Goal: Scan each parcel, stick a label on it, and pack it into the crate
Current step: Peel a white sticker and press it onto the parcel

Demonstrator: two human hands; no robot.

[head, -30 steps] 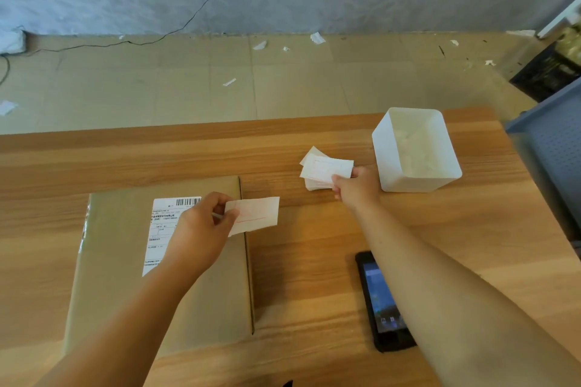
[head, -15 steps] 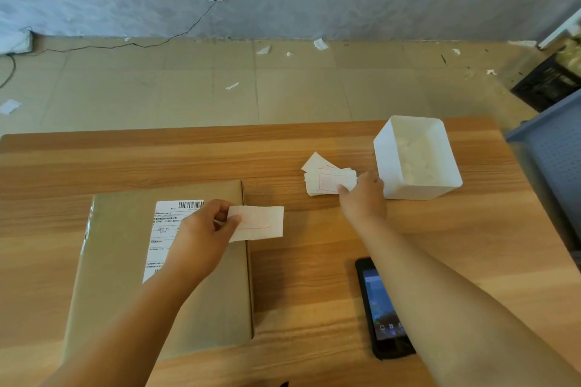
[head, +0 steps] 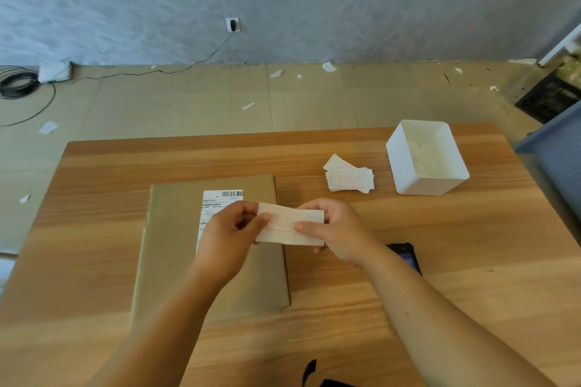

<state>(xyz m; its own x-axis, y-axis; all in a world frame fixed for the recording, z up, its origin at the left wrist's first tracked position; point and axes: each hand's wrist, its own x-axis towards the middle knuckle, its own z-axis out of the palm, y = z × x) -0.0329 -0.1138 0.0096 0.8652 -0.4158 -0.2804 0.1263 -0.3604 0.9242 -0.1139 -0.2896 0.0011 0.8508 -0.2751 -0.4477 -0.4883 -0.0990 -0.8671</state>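
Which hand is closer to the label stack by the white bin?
Right. The right hand is just on the person's side of the label stack, pinching the held label at its right end; the left hand pinches the left end, farther off, over the parcel.

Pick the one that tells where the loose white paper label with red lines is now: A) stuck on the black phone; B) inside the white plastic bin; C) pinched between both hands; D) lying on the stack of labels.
C: the left hand and right hand each pinch an end of the white paper label with red lines, over the brown cardboard parcel's right edge.
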